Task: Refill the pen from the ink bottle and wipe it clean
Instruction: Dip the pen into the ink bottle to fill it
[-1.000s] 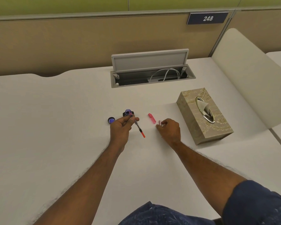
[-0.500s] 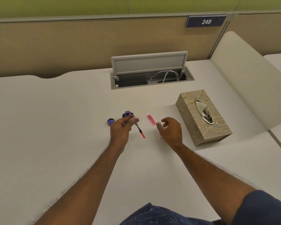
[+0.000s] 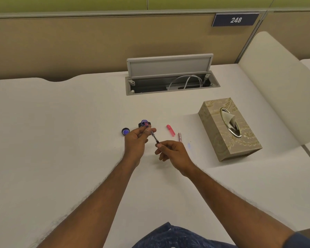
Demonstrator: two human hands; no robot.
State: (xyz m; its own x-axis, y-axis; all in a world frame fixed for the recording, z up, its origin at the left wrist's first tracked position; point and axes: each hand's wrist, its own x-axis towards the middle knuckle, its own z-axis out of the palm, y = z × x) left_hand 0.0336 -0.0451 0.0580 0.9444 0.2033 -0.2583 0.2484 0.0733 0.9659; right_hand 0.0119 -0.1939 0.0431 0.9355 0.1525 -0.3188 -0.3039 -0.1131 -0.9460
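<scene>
A small open ink bottle [image 3: 143,123] stands on the white desk, its dark cap [image 3: 125,131] lying to its left. My left hand [image 3: 137,142] pinches the thin pen insert [image 3: 154,136], whose tip dips into the bottle's mouth. My right hand [image 3: 172,151] pinches the insert's lower end between thumb and forefinger. A pink pen cap [image 3: 170,130] and a pinkish pen barrel [image 3: 179,137] lie on the desk just right of the hands. A patterned tissue box [image 3: 227,129] with a tissue sticking up stands further right.
An open cable hatch [image 3: 170,76] with a white cable sits at the back of the white desk [image 3: 61,131]. A beige divider panel [image 3: 276,83] leans along the right side. A small blue smear [image 3: 189,145] marks the desk near my right hand.
My right hand let go of the pinkish barrel, left it on the desk, and moved left to pinch the insert's lower end. My left hand stayed at the bottle.
</scene>
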